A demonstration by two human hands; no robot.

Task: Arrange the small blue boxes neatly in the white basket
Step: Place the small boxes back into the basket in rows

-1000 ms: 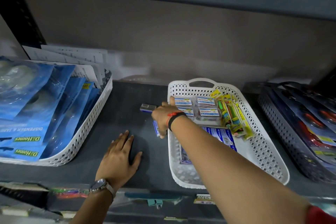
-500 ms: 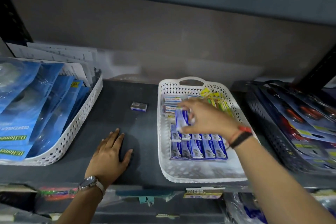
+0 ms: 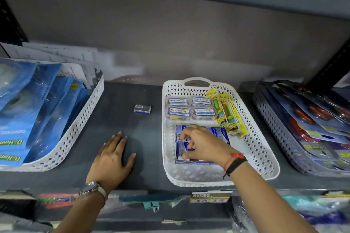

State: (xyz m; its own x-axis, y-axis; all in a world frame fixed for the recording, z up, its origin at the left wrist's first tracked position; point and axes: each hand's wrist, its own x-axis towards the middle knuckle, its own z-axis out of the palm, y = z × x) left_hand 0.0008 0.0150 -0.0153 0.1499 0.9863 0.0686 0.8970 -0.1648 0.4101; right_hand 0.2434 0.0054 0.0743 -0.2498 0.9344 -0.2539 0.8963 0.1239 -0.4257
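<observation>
The white basket (image 3: 263, 149) stands on the dark shelf, right of centre. In its middle lie several small blue boxes (image 3: 220, 132) packed side by side, partly hidden by my right hand (image 3: 200, 143). That hand rests on them with its fingers pinching one blue box at the left end of the group. Another small blue box (image 3: 142, 108) lies alone on the shelf, left of the basket. My left hand (image 3: 111, 159) lies flat on the shelf, fingers spread, holding nothing.
Clear labelled boxes (image 3: 190, 107) and yellow packets (image 3: 228, 114) fill the basket's far end. A white basket of blue packages (image 3: 62, 138) stands at the left, a dark basket of carded goods (image 3: 280, 134) at the right. The shelf's front edge (image 3: 170, 189) is near.
My right hand carried a blue box from the shelf into the white basket and lowered it onto the group. The left hand stayed flat. The view shifted slightly.
</observation>
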